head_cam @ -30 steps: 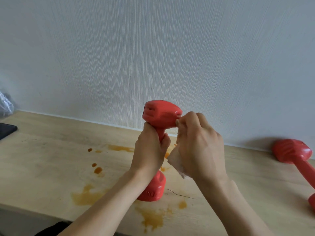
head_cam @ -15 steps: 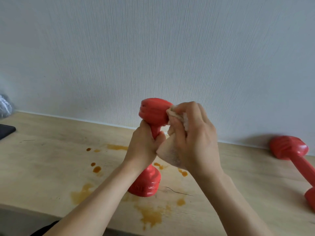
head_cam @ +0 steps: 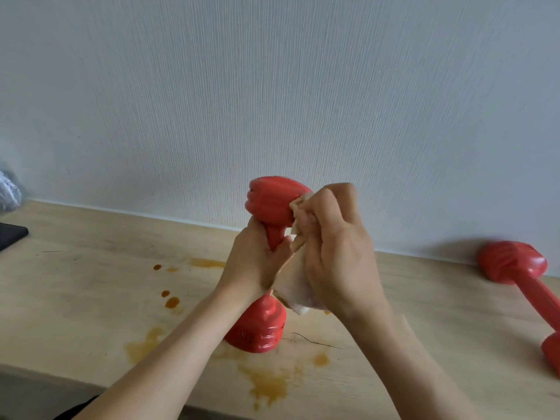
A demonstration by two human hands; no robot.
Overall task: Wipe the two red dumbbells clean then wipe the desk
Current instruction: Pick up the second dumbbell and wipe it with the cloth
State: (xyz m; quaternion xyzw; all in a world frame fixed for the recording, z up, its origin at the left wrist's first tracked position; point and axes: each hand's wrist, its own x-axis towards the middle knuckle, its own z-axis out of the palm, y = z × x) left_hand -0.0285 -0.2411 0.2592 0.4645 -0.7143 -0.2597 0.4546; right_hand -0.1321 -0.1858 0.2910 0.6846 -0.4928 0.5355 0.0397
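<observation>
Centre frame: left hand [head_cam: 254,262] grips the upright dumbbell [head_cam: 274,204] by its handle; right hand [head_cam: 336,247] fingers pinch a cloth [head_cam: 298,287] against its upper head, best rubbed firmly all round above the stained counter [head_cam: 91,286]

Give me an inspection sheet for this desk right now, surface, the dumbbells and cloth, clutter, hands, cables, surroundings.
Surface: wooden desk with brown spill patches and drops.
Job's things: held dumbbell upright, off the desk; second dumbbell lying at right near the wall; cloth pressed to the held dumbbell's upper head.
Clutter: dark flat object at left edge; crinkled plastic behind it.
Hands: left hand grips the dumbbell's handle; right hand holds the cloth.
Cables: nothing seen.
Surroundings: pale textured wall behind the desk.
</observation>
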